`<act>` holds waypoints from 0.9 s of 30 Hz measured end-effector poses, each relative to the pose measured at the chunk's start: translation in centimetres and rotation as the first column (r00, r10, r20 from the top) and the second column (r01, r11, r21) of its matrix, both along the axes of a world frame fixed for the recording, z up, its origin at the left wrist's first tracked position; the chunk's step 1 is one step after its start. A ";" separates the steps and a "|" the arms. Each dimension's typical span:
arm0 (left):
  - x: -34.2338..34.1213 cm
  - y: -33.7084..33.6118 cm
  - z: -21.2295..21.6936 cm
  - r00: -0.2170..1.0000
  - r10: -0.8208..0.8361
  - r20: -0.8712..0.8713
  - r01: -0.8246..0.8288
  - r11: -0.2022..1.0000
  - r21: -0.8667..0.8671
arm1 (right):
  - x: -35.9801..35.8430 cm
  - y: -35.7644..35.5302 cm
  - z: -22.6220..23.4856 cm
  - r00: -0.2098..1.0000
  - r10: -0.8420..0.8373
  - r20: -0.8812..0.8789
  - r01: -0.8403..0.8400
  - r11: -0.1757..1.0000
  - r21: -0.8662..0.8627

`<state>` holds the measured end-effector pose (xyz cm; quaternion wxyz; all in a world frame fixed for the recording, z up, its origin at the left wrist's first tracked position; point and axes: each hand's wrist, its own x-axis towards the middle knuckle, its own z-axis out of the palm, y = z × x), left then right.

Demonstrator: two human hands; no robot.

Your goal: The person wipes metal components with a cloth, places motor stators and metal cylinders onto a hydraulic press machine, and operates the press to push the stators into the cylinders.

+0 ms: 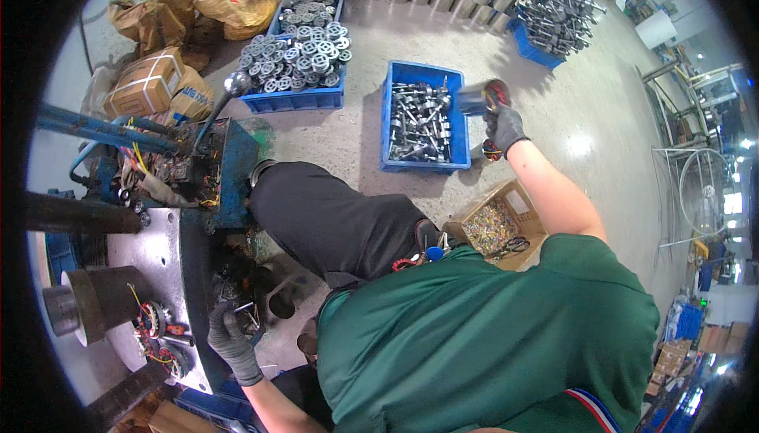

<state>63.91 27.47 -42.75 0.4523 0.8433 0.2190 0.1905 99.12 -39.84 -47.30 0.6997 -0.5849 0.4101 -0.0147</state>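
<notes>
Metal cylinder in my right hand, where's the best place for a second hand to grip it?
Probably the smooth outer wall of the metal cylinder toward its left end, coming from the left: that stretch is bare and rounded, while the right hand holds the right end, whose opening shows something reddish inside.

Worker's clothing, seen from above. The torso is covered by a dark green short-sleeved shirt [474,330], creased across its surface; a blue, white and red striped trim [594,411] borders it near the lower edge of the view. The legs are clad in loose black trousers [340,216]. At the waist are a round blue tag [434,254] and a red cord [405,262], with small metal pieces too small to identify. Left hand [228,342] and right hand [507,125]: close-fitting grey fabric gloves, ending at the wrist; forearms bare.
</notes>
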 end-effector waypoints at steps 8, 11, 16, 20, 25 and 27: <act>-0.5 -0.5 -4.0 0.947 -0.286 -0.147 0.266 0.953 -0.142 | -6.5 -12.8 -15.2 0.935 -0.174 -0.310 -0.092 0.724 -0.683; -0.9 -0.4 -5.5 0.958 -0.219 -0.188 0.184 0.965 -0.187 | -9.9 -12.5 -18.5 0.891 -0.119 -0.437 -0.256 0.664 -0.702; -1.3 -0.9 -5.6 0.918 -0.107 -0.381 0.005 0.966 -0.258 | -12.1 -10.2 -23.5 0.904 -0.236 -0.356 0.086 0.917 -0.389; -1.7 -0.6 -6.1 0.908 -0.092 -0.410 0.007 0.979 -0.204 | -11.0 -9.1 -26.7 0.865 -0.421 -0.272 0.424 0.904 -0.053; -3.0 1.0 -9.0 0.905 -0.164 -0.392 0.095 0.977 -0.191 | -9.4 -9.8 -30.7 0.838 -0.392 -0.380 0.430 0.903 0.016; -3.7 1.4 -9.9 0.886 -0.136 -0.443 0.050 0.978 -0.202 | -8.7 -10.8 -33.0 0.841 -0.158 -0.517 -0.063 0.921 -0.383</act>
